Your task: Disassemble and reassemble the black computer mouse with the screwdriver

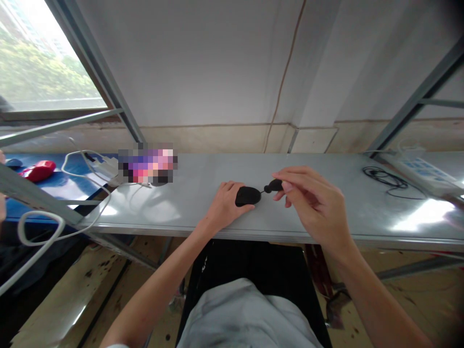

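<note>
On the grey table point(203, 169) lies a black computer mouse point(248, 196). My left hand point(226, 203) is closed around its left end, with the thumb along the near side. In the fingers of my right hand point(315, 198) is a small screwdriver with a stubby black handle point(274, 186), pinched between thumb and fingertips. Its thin shaft points left and meets the right end of the mouse. Whether the tip sits in a screw is too small to tell. Which face of the mouse is up is unclear.
A blurred-out colourful item point(152, 164) stands at the table's left end, near white cables point(105, 208). A coiled black cable point(386, 179) and a pale tray point(424, 169) lie at the right. A red mouse point(39, 170) is on the neighbouring blue surface. Metal posts point(105, 63) flank the table.
</note>
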The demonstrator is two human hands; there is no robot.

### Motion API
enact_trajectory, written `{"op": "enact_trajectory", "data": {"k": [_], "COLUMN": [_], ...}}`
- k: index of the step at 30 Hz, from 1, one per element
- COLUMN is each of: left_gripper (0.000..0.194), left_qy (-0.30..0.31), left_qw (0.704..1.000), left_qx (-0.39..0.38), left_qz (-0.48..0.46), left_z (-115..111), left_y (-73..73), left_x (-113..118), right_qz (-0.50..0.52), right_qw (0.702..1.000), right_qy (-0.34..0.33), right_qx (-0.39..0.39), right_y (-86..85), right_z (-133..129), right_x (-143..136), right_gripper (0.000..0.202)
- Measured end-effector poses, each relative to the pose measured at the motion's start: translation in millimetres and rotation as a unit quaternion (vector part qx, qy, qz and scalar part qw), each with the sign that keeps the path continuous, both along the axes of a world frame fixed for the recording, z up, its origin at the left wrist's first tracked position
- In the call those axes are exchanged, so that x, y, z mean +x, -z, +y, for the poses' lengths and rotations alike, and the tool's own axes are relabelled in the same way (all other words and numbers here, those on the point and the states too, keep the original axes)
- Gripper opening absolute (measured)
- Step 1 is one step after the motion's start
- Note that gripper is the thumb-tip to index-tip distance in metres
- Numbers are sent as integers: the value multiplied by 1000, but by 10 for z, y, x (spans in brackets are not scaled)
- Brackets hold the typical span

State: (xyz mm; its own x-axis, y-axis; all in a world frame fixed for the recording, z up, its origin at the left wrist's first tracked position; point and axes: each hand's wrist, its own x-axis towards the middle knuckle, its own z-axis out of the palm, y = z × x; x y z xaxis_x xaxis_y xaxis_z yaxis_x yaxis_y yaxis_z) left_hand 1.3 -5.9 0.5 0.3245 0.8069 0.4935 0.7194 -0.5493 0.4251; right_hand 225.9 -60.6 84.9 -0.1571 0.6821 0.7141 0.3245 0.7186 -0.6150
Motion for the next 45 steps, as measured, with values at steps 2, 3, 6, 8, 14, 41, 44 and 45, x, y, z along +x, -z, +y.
{"op": "enact_trajectory", "data": {"k": [2, 3, 6, 8, 14, 41, 44, 45], "left_gripper": [52, 52, 53, 53, 51, 55, 57, 57], "left_qy": [0, 1, 1, -1, 1, 1, 2, 3], "left_qw": [1000, 1000, 1000, 1000, 1000, 1000, 1000, 1000], "left_qx": [5, 7, 10, 10, 4, 13, 16, 17], "left_qz": [0, 0, 1, 1, 0, -3, -5, -5], "left_z": [4, 7, 15, 18, 11, 23, 25, 25], "left_y": [10, 15, 29, 34, 19, 32, 36, 38], "left_x": [-2, -4, -6, -7, -7, -4, -3, -3], "right_qz": [1, 0, 3, 6, 15, 17, 16, 15], "right_qw": [1000, 1000, 1000, 1000, 1000, 1000, 1000, 1000], "right_qy": [0, 0, -7, -10, -2, -12, -6, -4], "right_qx": [0, 0, 1, -2, 2, -1, -3, -3], "right_y": [1, 2, 6, 10, 23, 19, 16, 17], "right_z": [-4, -6, -14, -18, -17, -10, -17, -15], "right_x": [1, 1, -3, -8, -16, -9, -15, -16], "right_gripper": [21, 22, 24, 25, 24, 26, 26, 26]}}
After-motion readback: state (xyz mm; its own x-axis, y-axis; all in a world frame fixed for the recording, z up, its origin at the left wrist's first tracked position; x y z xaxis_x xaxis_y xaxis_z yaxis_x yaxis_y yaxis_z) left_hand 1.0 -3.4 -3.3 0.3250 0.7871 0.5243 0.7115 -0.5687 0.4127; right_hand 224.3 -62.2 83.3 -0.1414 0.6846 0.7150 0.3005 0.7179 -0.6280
